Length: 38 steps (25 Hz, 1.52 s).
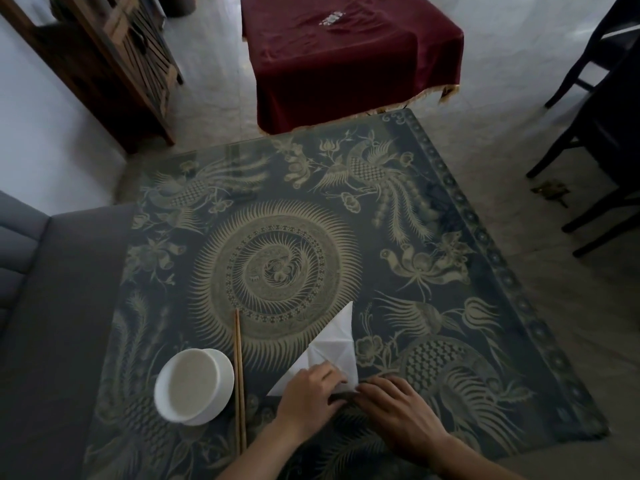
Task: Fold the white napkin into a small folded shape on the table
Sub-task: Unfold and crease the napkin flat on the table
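Note:
The white napkin (333,344) lies on the patterned glass-topped table (433,237), near its front edge. It is folded into a long pointed shape with creases, its tip aimed away from me. My left hand (306,396) presses down on the napkin's near left part. My right hand (394,407) rests at the napkin's near right corner, fingertips touching the paper beside my left fingers. The napkin's near edge is hidden under both hands.
A white bowl (194,386) stands left of the napkin, with a pair of wooden chopsticks (239,382) between them. A grey sofa (52,306) borders the table's left side. Beyond the table are a red-draped stand (349,57), a wooden cabinet (114,60) and dark chairs (602,133).

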Each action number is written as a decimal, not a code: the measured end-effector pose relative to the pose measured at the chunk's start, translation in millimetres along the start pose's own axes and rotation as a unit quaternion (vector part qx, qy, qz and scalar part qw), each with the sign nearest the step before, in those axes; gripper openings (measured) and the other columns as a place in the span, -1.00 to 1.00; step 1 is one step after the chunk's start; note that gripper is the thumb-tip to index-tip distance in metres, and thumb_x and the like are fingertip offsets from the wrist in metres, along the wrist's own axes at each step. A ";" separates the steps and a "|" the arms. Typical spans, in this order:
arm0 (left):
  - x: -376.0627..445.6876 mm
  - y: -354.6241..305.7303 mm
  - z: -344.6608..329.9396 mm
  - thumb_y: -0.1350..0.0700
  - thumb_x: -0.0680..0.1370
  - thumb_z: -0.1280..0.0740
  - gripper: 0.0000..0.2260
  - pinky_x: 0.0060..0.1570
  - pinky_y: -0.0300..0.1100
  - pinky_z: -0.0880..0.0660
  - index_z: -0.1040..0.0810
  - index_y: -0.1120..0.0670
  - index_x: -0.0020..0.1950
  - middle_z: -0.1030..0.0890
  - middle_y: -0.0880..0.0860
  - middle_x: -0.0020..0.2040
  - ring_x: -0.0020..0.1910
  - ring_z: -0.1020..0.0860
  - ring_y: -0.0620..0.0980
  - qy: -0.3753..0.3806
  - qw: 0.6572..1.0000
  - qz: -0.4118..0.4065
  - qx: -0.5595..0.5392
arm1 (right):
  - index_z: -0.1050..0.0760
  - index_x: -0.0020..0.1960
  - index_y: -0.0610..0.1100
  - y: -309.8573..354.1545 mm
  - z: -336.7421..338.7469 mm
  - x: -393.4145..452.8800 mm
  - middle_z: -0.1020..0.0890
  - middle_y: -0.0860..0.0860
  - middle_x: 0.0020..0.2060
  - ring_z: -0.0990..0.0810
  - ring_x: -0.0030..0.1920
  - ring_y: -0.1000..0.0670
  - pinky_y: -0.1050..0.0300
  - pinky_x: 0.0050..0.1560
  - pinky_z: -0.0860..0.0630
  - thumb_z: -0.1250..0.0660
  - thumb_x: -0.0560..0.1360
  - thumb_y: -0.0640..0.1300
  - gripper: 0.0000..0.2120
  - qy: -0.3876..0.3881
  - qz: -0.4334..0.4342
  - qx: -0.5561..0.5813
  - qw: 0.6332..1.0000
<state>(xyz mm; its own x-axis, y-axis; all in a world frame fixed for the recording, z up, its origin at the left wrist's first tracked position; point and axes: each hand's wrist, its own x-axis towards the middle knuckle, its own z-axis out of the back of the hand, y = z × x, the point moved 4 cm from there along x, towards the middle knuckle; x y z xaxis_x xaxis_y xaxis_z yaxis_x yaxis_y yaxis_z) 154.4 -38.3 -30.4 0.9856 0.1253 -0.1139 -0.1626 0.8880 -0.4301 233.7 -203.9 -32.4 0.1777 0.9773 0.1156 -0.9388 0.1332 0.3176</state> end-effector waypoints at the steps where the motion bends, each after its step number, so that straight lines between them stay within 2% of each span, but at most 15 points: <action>1: -4.4 1.8 2.4 -0.09 0.51 -0.39 -0.76 -0.03 -0.13 -0.46 -0.54 -0.06 0.13 -0.56 -0.07 0.08 0.06 -0.53 -0.03 -0.010 1.000 -0.012 0.000 | -0.54 0.20 -0.02 -1.1 2.2 0.6 -0.60 0.03 0.13 -0.55 0.13 -0.03 0.08 0.10 -0.46 -0.39 0.44 -0.05 -0.67 0.001 -0.005 0.003 1.000; 4: -17.9 7.2 10.4 -0.07 0.52 -0.36 -0.80 -0.10 -0.09 -0.52 -0.54 -0.05 0.10 -0.55 -0.05 0.02 -0.01 -0.50 0.00 -0.055 0.997 -0.033 0.052 | -0.55 0.01 -0.02 -8.6 10.8 9.4 -0.59 0.02 0.00 -0.57 -0.03 -0.06 0.11 0.01 -0.35 -0.42 0.35 -0.08 -0.76 -0.006 -0.045 0.003 0.999; 6: -27.4 15.2 12.7 -0.06 0.54 -0.33 -0.78 -0.05 -0.07 -0.50 -0.55 -0.04 0.14 -0.55 -0.02 0.08 0.06 -0.49 0.01 -0.085 0.994 -0.019 0.073 | -0.55 0.00 -0.01 -13.6 18.6 26.3 -0.58 0.03 -0.02 -0.56 -0.05 -0.06 0.10 -0.03 -0.36 -0.47 0.31 -0.11 -0.73 -0.016 -0.094 0.000 0.995; 9: -35.6 29.3 15.5 -0.03 0.57 -0.27 -0.72 0.08 -0.04 -0.48 -0.55 0.02 0.23 -0.55 0.04 0.20 0.19 -0.48 0.05 -0.113 0.989 0.044 0.083 | -0.55 0.17 -0.05 -15.7 28.4 66.0 -0.58 0.00 0.12 -0.54 0.12 -0.07 0.01 0.06 -0.50 -0.52 0.30 -0.14 -0.55 -0.013 -0.133 -0.010 0.991; 11: -41.1 33.4 14.4 0.00 0.59 -0.23 -0.69 0.16 -0.02 -0.48 -0.55 0.05 0.28 -0.54 0.05 0.27 0.25 -0.50 0.06 -0.104 0.989 0.056 0.089 | -0.47 0.33 -0.12 -15.3 28.7 92.0 -0.53 -0.06 0.29 -0.48 0.29 -0.12 -0.08 0.18 -0.49 -0.46 0.40 -0.11 -0.48 0.010 -0.121 -0.030 0.992; 13: -47.0 33.4 10.0 0.00 0.59 -0.22 -0.63 0.29 0.00 -0.43 -0.48 0.05 0.38 -0.50 0.04 0.37 0.34 -0.45 0.05 -0.061 0.991 0.026 0.116 | -0.34 0.46 -0.17 -16.2 21.6 109.0 -0.38 -0.12 0.45 -0.31 0.45 -0.15 -0.17 0.36 -0.36 -0.36 0.52 0.00 -0.43 0.057 -0.112 -0.054 0.991; 14: -50.2 33.6 7.5 -0.03 0.59 -0.22 -0.58 0.36 0.01 -0.37 -0.42 0.05 0.44 -0.45 0.02 0.43 0.40 -0.40 0.03 -0.035 0.992 0.016 0.124 | -0.23 0.51 -0.18 -17.9 15.7 113.5 -0.25 -0.12 0.51 -0.18 0.50 -0.15 -0.19 0.43 -0.23 -0.29 0.56 0.06 -0.38 0.085 -0.111 -0.063 0.988; 17: -54.8 33.4 4.0 -0.08 0.61 -0.18 -0.46 0.44 0.03 -0.11 -0.22 0.06 0.56 -0.27 0.01 0.55 0.51 -0.23 0.00 0.001 0.990 0.028 0.138 | 0.23 0.56 -0.14 -27.9 -3.5 115.7 0.23 -0.06 0.54 0.29 0.52 -0.08 -0.13 0.50 0.20 -0.02 0.60 0.26 -0.24 0.164 -0.120 -0.070 0.977; 19: -56.3 32.2 3.3 -0.10 0.62 -0.14 -0.44 0.41 0.03 -0.04 -0.18 0.08 0.58 -0.21 0.02 0.57 0.53 -0.18 0.01 0.011 0.988 0.045 0.150 | 0.39 0.51 -0.11 -35.2 -11.3 112.4 0.35 -0.04 0.51 0.40 0.49 -0.05 -0.12 0.50 0.28 0.03 0.54 0.37 -0.14 0.194 -0.135 -0.068 0.969; 21: -61.4 33.6 2.9 -0.12 0.62 -0.13 -0.44 0.40 0.04 -0.02 -0.18 0.09 0.58 -0.19 0.02 0.57 0.54 -0.15 0.02 0.013 0.986 0.065 0.154 | 0.46 0.48 -0.12 -41.2 -14.8 109.5 0.39 -0.02 0.50 0.44 0.47 -0.05 -0.13 0.50 0.30 0.05 0.48 0.47 -0.05 0.213 -0.152 -0.058 0.963; 28: -77.4 43.2 0.5 -0.18 0.63 -0.12 -0.45 0.36 0.12 -0.06 -0.28 0.09 0.54 -0.22 0.02 0.56 0.53 -0.17 0.06 0.045 0.980 0.083 0.177 | 0.51 0.47 -0.10 -58.4 -14.1 97.4 0.43 0.02 0.49 0.55 0.42 -0.04 -0.23 0.38 0.51 0.14 0.26 0.66 0.15 0.223 -0.202 -0.034 0.953; 34: -79.5 46.5 -1.3 -0.21 0.61 -0.15 -0.40 0.36 0.15 -0.07 -0.23 0.09 0.56 -0.17 0.04 0.58 0.55 -0.08 0.04 0.059 0.980 0.090 0.169 | 0.51 0.47 -0.09 -65.9 -10.2 92.8 0.47 0.03 0.47 0.55 0.42 -0.09 -0.34 0.32 0.54 0.14 0.17 0.72 0.24 0.228 -0.224 -0.038 0.947; 36: -76.5 46.2 0.6 -0.21 0.62 -0.13 -0.39 0.38 0.12 -0.05 -0.19 0.11 0.57 -0.13 0.04 0.59 0.56 -0.03 0.03 0.054 0.983 0.090 0.153 | 0.38 0.52 -0.13 -58.3 -3.1 95.7 0.35 -0.02 0.52 0.44 0.48 -0.09 -0.34 0.39 0.43 0.06 0.26 0.67 0.20 0.193 -0.190 -0.038 0.962; 38: -67.6 42.1 2.4 -0.19 0.65 -0.08 -0.39 0.43 0.07 0.01 -0.10 0.12 0.59 -0.05 0.04 0.61 0.57 0.00 0.02 0.051 0.986 0.074 0.141 | 0.16 0.56 -0.19 -42.0 2.0 98.5 0.13 -0.09 0.56 0.23 0.54 -0.10 -0.27 0.45 0.19 0.00 0.43 0.53 0.02 0.165 -0.135 -0.045 0.976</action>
<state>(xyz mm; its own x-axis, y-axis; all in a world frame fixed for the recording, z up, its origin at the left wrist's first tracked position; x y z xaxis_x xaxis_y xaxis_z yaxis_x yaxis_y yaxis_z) 81.0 -8.3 -38.7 0.9400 0.2294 -0.2527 -0.2695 0.9532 -0.1373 291.1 -113.5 -32.5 0.3319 0.9021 -0.2756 -0.8956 0.3931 0.2082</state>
